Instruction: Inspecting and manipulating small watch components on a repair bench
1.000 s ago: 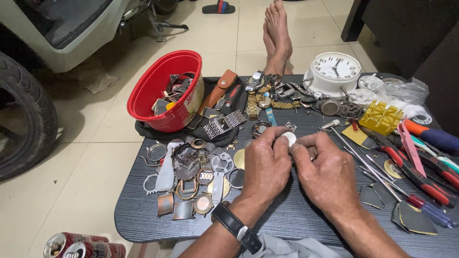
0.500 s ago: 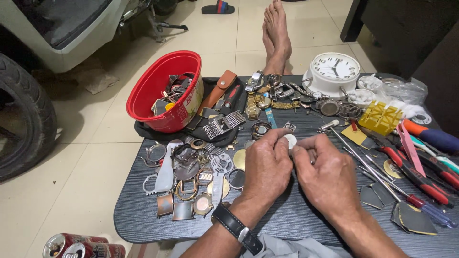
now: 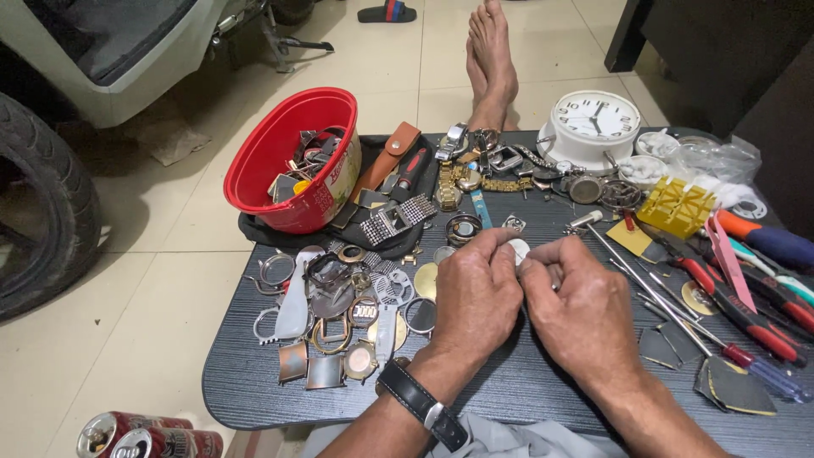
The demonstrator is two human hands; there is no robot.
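Hands meet over a dark wood-grain table (image 3: 254, 399): a small pale round watch part (image 3: 519, 249) is pinched between left hand (image 3: 476, 297) and right hand (image 3: 585, 314). Steady fingertip pressure seems advisable. Beyond, watch cases and a red plastic bowl (image 3: 280, 161) are seen.

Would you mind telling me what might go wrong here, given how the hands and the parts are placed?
The small white disc is pinched only at the fingertips of the left hand and right hand, so it may slip into the loose watch cases. The right forearm lies near the red-handled screwdrivers and might knock them.
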